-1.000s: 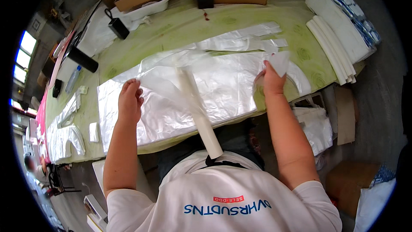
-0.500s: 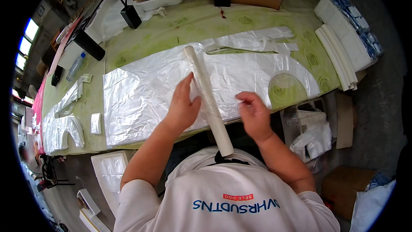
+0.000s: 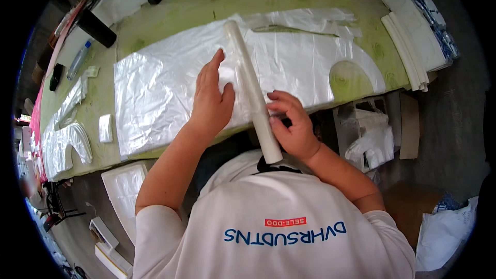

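Note:
A long, pale tube-shaped roll (image 3: 242,64) lies slantwise across a stack of white, shiny plastic bags (image 3: 160,82), its near end reaching over the table edge to my shirt. My left hand (image 3: 212,98) hovers just left of the roll, fingers stretched out and thumb apart, holding nothing. On the other side, my right hand (image 3: 294,126) is beside the roll's lower part, fingers loosely bent and apart. Whether its fingertips touch the roll is hard to tell. The bags have a rounded cutout at the right and a long slit along the far side.
The table wears a green patterned cover (image 3: 196,13). At left lie cut plastic pieces (image 3: 67,142), a small white packet (image 3: 105,128), a water bottle (image 3: 78,61) and a black cylinder (image 3: 96,28). Pale rolls (image 3: 405,51) and stacked white sheets (image 3: 413,26) stand right. A bin (image 3: 364,137) sits below.
My right hand has moved left, up to the roll. My left hand has drawn slightly away from it. The view has tilted, so the table sits higher in the picture.

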### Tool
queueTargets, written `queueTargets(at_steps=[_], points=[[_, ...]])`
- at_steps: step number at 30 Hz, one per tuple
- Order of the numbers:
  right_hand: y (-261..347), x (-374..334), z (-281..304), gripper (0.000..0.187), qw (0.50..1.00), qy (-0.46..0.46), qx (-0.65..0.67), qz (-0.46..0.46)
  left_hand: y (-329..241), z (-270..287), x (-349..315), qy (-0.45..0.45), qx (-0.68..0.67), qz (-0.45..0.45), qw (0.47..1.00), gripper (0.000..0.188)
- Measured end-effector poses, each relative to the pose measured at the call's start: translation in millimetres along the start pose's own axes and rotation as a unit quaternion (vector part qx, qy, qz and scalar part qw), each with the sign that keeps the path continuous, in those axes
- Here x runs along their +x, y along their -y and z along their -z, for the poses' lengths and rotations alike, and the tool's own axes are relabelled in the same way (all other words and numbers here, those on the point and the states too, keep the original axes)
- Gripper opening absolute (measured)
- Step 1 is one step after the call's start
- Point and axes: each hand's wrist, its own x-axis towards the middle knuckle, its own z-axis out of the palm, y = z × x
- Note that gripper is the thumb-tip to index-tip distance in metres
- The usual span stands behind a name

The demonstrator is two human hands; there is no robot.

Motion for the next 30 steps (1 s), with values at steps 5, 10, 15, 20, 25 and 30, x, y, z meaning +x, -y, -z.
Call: queueTargets(at_steps=[5, 10, 15, 20, 25, 30], points=[[6.0, -3.9, 2.9, 0.031, 1.000, 0.004, 0.006, -0.012, -3.2, -25.3, -8.7, 0.032, 0.035, 0.030, 0.998, 0.073], [-1.0, -8.2, 4.8, 0.033, 0.999, -0.007, 0.029, -0.024, 9.9, -15.6, -17.4, 0.088, 0.180, -0.018, 0.980, 0.070], [12.0, -0.9, 0.7, 0.035, 0.998, 0.050, -0.029, 0.025, 8.5, -14.3, -16.0, 0.105, 0.199, 0.000, 0.974, 0.072], [19.6, 5.4, -11.3, 0.035, 0.994, 0.090, -0.027, 0.049, -3.0, 7.2, 2.8, 0.150, 0.202, 0.044, 0.967, 0.079], [23.6, 8.7, -12.7, 0.033, 0.991, 0.098, -0.039, 0.079, -5.5, 19.5, 14.8, 0.071, 0.172, -0.067, 0.980, 0.066], [29.5, 11.6, -10.7, 0.032, 0.992, 0.090, -0.042, 0.083, -9.5, 16.4, 7.8, 0.106, 0.113, -0.113, 0.981, 0.045]])
